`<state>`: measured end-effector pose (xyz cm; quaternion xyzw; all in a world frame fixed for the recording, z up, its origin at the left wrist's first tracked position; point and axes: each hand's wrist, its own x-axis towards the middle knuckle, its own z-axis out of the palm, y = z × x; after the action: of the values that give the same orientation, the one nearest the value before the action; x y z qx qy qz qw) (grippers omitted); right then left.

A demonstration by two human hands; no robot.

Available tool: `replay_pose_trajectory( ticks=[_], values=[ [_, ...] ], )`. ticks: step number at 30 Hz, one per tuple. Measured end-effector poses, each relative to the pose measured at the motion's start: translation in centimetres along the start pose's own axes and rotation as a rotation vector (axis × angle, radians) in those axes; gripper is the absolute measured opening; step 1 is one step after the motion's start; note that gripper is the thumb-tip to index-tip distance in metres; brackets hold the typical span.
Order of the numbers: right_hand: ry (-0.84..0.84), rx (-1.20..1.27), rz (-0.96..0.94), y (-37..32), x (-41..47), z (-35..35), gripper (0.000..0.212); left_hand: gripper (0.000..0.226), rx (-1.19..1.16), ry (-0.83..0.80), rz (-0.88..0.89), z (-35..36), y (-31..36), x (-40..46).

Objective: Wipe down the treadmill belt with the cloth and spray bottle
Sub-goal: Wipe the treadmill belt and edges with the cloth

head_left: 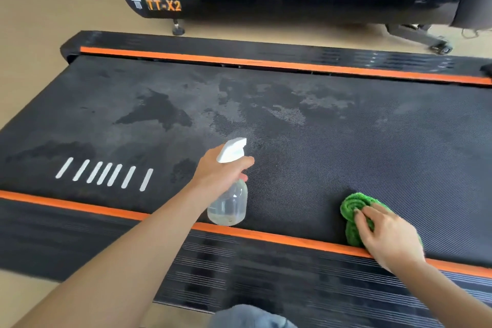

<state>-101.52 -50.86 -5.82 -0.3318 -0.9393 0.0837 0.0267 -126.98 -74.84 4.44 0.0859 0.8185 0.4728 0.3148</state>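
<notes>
Looking down at a black treadmill belt (346, 141) running wide across the view, orange strips (266, 61) down both long edges and ribbed side rails (239, 269) outside those. Left hand (221, 170) wrapped round the neck of a clear spray bottle (229, 205), fingers curled at the white trigger head (231, 150), nozzle aimed out over the middle of the belt. Bottle held up off the surface, tilted a bit, some clear liquid sitting in the bottom (maybe a third full, hard to say). Right hand (386, 231) pressing down on a bunched green cloth (355, 210) near the close edge of the belt, right beside the near orange strip. Fingers mostly flat and spread over the cloth, not really pinching it, fingertips (358, 217) digging into the folds. Dark wet patches (157, 112) blotched across the left and middle of the belt, with a paler dusty-looking area further right. Row of white slanted stripes (106, 173) printed on the belt at the left. Tan floor (53, 8) all around. Second treadmill (266, 0) parked behind, black, orange "TT-X2" lettering (163, 5) on its end, small foot and a wheeled leg underneath. Bit of blue-grey fabric (250, 317) at the bottom edge, likely a knee.
</notes>
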Motion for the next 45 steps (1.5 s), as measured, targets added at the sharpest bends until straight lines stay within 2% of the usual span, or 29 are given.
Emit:
replay_pose_trajectory(
  ticks=[2,4,6,9,11,13,16,19,23,28,31,33,36,39,41,45],
  values=[
    [-0.005,0.031,0.025,-0.2,0.2,-0.5,0.031,0.036,0.013,-0.032,0.025,-0.4,-0.7,0.1],
    [0.028,0.099,0.051,-1.2,1.2,-1.0,0.033,0.024,-0.021,0.014,0.042,-1.0,-1.6,0.1],
    [0.081,0.196,0.072,-2.9,4.1,-1.3,0.033,0.015,-0.041,0.140,0.085,-1.9,-2.7,0.3],
    [0.066,0.258,0.094,-6.2,10.5,-0.5,0.027,0.024,-0.050,0.344,0.163,-3.4,-4.7,0.7],
    [0.045,0.255,0.119,-7.9,14.4,0.8,0.023,0.029,-0.046,0.425,0.187,-4.5,-5.7,0.9],
    [0.089,0.245,0.184,-9.1,17.7,2.1,0.025,0.026,-0.065,0.483,0.161,-5.4,-6.8,1.4],
    [0.142,0.253,0.225,-11.9,20.9,3.6,0.028,0.011,-0.232,0.557,0.070,-5.6,-8.4,1.8],
    [0.128,0.227,0.067,-16.3,21.8,4.7,0.025,0.005,-0.252,0.631,0.051,-5.1,-10.3,2.7],
    [0.060,0.154,-0.257,-20.7,17.8,5.9,0.022,0.012,-0.276,0.643,0.031,-5.2,-11.0,3.8],
    [-0.004,0.230,-0.646,-21.6,8.5,5.6,0.016,0.009,-0.296,0.621,0.051,-5.3,-11.3,3.8],
    [-0.039,0.170,-0.831,-20.8,10.2,5.3,0.017,0.009,-0.289,0.607,0.064,-5.3,-11.3,3.5],
    [-0.076,0.064,-0.736,-20.0,14.6,4.9,0.016,0.012,-0.271,0.617,0.086,-5.4,-11.3,3.6],
    [0.077,0.081,-0.282,-18.1,22.2,4.7,0.020,0.013,-0.257,0.624,0.100,-5.5,-11.5,3.8],
    [0.169,0.101,-0.070,-18.8,24.6,5.1,0.023,0.010,-0.236,0.644,0.100,-5.6,-11.8,4.2],
    [0.125,0.104,-0.098,-20.0,21.8,5.3,0.021,0.005,-0.252,0.640,0.074,-5.4,-11.9,4.2],
    [0.012,0.179,-0.499,-22.9,9.7,5.3,0.019,0.012,-0.268,0.643,0.044,-5.5,-11.6,4.0]
  ],
)
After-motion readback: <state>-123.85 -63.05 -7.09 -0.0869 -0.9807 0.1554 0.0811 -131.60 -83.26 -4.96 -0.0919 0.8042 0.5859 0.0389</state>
